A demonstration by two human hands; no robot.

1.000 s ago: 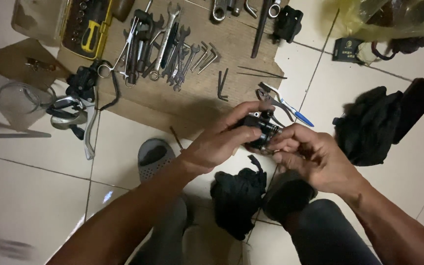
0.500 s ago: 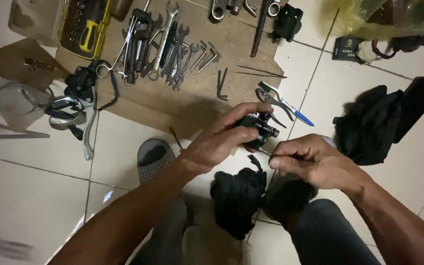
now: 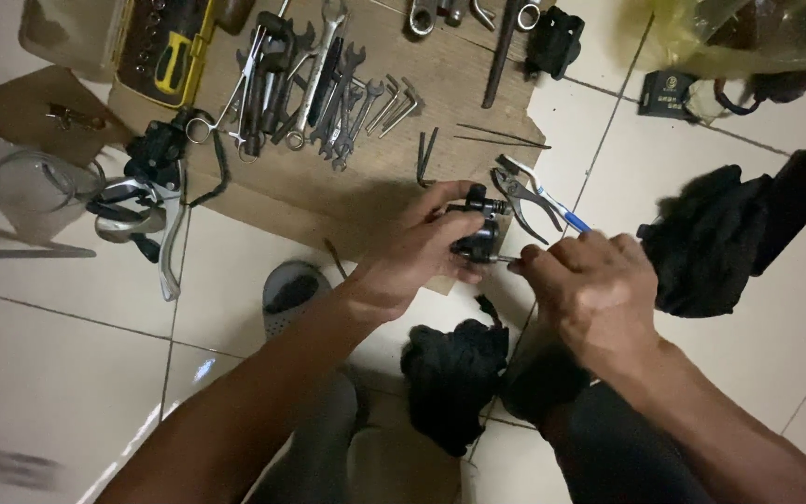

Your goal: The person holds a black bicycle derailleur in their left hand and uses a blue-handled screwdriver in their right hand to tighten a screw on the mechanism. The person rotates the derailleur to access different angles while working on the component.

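A black rag (image 3: 454, 378) lay nearest. Above it, the left hand (image 3: 417, 252) gripped a small black mechanical part (image 3: 478, 229) while the right hand (image 3: 594, 289) pinched a thin pin at its side; seating it probably needed steadiness. Pliers (image 3: 524, 196) and wrenches (image 3: 328, 93) lay beyond.

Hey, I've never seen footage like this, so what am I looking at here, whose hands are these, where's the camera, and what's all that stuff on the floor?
There is no machine here: a person sits over a tiled floor, and a camera worn on their head looks down at their own two bare hands. The left hand grips a small black mechanical part. The right hand pinches something thin at that part's side; it is too small to tell what. Just beyond lie pliers with a blue handle. A cardboard sheet holds a row of wrenches and a yellow socket case. Black cloths lie by the knees and to the right.
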